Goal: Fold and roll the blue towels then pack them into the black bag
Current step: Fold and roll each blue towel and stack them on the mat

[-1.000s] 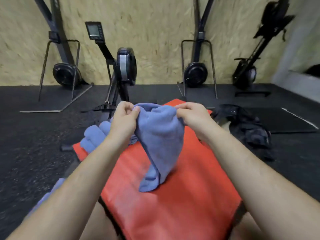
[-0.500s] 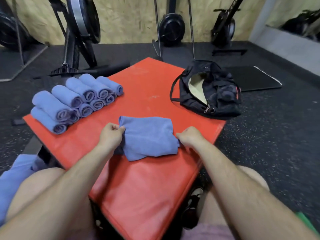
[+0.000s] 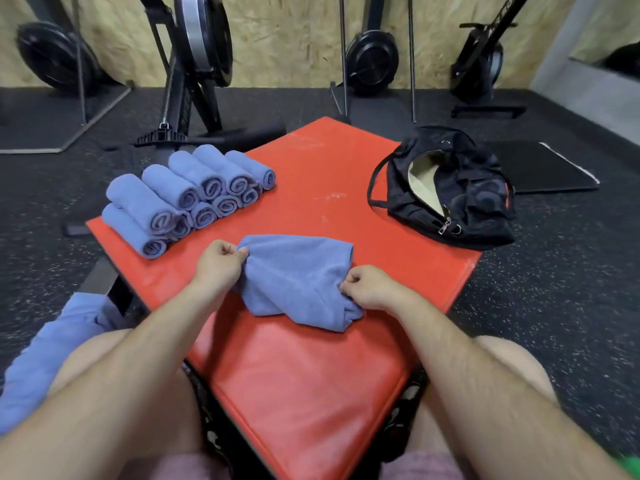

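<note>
I pinch the towel [image 3: 298, 278] mid-frame with my left hand [image 3: 221, 265] and right hand [image 3: 367, 285]; I should tug it flat before rolling.

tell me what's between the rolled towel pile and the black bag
Nothing: in the head view, only bare red pad separates the rolled towel pile from the black bag.

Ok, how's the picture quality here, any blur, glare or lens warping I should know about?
Head view: strong wide-angle warping, the exercise machines lean toward the edges; light is soft and even, a faint sheen on the red pad; the towel, left hand and right hand look fairly sharp.
</note>
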### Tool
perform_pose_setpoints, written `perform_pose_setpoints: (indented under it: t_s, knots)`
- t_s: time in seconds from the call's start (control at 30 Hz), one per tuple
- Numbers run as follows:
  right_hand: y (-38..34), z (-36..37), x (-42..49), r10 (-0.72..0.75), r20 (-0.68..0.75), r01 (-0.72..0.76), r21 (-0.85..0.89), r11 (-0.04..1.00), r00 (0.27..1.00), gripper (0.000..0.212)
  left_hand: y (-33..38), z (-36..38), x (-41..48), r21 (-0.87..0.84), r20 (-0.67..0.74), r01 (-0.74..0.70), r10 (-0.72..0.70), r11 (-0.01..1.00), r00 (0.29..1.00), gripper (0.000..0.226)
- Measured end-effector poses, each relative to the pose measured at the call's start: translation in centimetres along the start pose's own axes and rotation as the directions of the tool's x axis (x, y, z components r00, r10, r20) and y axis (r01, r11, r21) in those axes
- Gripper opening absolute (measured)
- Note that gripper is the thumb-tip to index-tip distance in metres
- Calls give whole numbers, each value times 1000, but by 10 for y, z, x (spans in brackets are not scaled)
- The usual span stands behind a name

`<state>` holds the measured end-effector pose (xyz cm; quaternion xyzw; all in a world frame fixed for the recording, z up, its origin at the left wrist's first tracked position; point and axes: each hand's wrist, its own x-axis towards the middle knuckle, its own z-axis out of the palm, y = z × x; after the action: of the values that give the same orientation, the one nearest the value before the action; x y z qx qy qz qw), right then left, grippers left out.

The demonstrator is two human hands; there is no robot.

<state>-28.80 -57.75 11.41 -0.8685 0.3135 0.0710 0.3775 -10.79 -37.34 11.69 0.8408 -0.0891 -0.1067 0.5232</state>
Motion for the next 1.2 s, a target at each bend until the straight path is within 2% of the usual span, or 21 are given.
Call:
perform_pose_setpoints:
  t_s: [0.13, 0.23, 0.33, 0.47, 0.57, 0.63, 0.73, 0.87, 0.93, 1.0, 1.07, 1.1, 1.17, 1.2]
  knots:
    - [-10, 7, -1, -18, -157, 55, 231, 972, 987, 16, -10, -3, -2, -43, 49, 41, -39, 998, 998, 21]
    - [-16, 8, -4, -49, -116, 91, 389, 917, 992, 25, -11, -1, -6, -102, 138, 36, -22, 994, 990, 18]
    - [-22, 10, -6, -54, -64, 74, 374, 925, 996, 19, -10, 1, -11, -124, 173, 29, -7, 992, 985, 17]
    - [-30, 12, -7, -100, -103, 122, 243, 962, 990, 20, -11, 0, -13, -160, 192, 24, 7, 987, 981, 17]
    - [-29, 11, -8, -117, -84, 134, 245, 960, 990, 11, -12, -4, -13, -164, 184, 14, 17, 986, 983, 16]
    - [-29, 7, -9, -78, -32, 84, 279, 957, 996, 19, -12, -5, -14, -155, 171, -4, 31, 988, 985, 15]
    - [-27, 1, -10, -7, -12, 10, 274, 962, 1000, 17, -15, -8, -12, -159, 152, -20, 44, 987, 987, 13]
    - [-18, -11, -14, 121, -233, -17, 406, 914, 965, 17, -21, -12, -5, -183, 87, -23, 40, 983, 995, 17]
    - [-15, -25, -21, 127, -370, 92, 519, 850, 920, 21, -19, -14, 1, -191, 48, -8, 17, 982, 999, 15]
    - [-10, -40, -27, 91, -428, 214, 612, 761, 899, 28, -10, -17, 5, -174, -3, -2, 1, 985, 1000, 12]
    - [-3, -49, -33, 25, -340, 224, 671, 707, 940, 27, -2, -23, 5, -186, -39, 1, -8, 983, 999, 19]
    - [1, -50, -37, -6, -254, 177, 658, 732, 967, 25, 1, -27, 1, -216, -9, 14, -16, 976, 1000, 27]
    - [7, -44, -44, -22, -89, 69, 568, 820, 996, 22, 3, -33, -8, -269, 171, 58, -11, 961, 985, 35]
    - [9, -42, -47, -18, -60, 48, 541, 840, 998, 22, 3, -34, -13, -273, 268, 72, 4, 959, 963, 33]
